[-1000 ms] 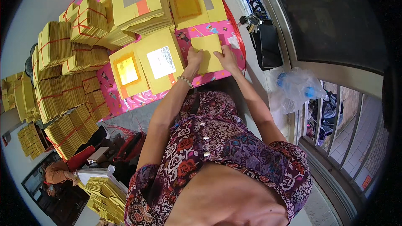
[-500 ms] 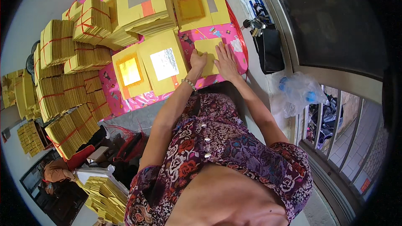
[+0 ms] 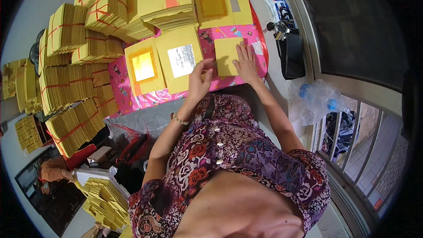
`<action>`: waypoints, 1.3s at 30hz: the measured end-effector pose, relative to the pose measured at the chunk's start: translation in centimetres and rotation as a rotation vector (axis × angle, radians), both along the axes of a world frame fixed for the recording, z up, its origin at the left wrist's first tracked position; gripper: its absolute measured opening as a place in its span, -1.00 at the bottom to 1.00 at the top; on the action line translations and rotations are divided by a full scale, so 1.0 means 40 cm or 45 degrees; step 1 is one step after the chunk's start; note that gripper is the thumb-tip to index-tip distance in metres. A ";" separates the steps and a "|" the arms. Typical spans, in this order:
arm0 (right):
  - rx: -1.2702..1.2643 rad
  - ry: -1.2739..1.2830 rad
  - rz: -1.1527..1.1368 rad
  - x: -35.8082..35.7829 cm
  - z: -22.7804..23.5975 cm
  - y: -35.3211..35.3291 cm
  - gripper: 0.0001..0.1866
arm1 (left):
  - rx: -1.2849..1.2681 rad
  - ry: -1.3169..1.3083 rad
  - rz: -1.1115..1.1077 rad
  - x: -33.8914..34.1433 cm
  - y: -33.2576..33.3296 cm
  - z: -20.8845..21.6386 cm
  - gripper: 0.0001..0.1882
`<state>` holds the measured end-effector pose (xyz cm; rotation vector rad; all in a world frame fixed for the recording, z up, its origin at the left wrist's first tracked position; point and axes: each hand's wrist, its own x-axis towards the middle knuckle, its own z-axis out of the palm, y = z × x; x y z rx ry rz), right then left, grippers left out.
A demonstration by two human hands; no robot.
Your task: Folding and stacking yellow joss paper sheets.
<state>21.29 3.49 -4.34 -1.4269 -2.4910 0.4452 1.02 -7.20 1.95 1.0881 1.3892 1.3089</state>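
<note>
The right hand (image 3: 248,67) lies spread flat on yellow paper (image 3: 228,55). The left hand (image 3: 200,83), empty, half-curled, is near a silver-foiled sheet (image 3: 181,60).

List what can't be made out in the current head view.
Head view:
Yellow paper, right part: covered by the right hand.
Silver-patched sheet, lower right corner: behind the left hand.
Tall yellow stack, far edge: cut off by the picture's upper edge.
Plastic bag, whether anything lies inside: creased film obscures it.
</note>
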 end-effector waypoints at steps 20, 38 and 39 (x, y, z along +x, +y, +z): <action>-0.023 0.176 0.800 -0.186 0.150 -0.117 -0.43 | 0.104 1.078 0.089 -0.159 -0.177 -0.050 -0.59; -0.302 0.395 0.573 -0.202 0.147 -0.081 -0.84 | 0.070 0.849 0.022 -0.190 -0.148 -0.056 -0.78; -0.304 0.395 0.574 -0.204 0.148 -0.079 -0.84 | 0.065 0.825 0.033 -0.190 -0.147 -0.058 -0.79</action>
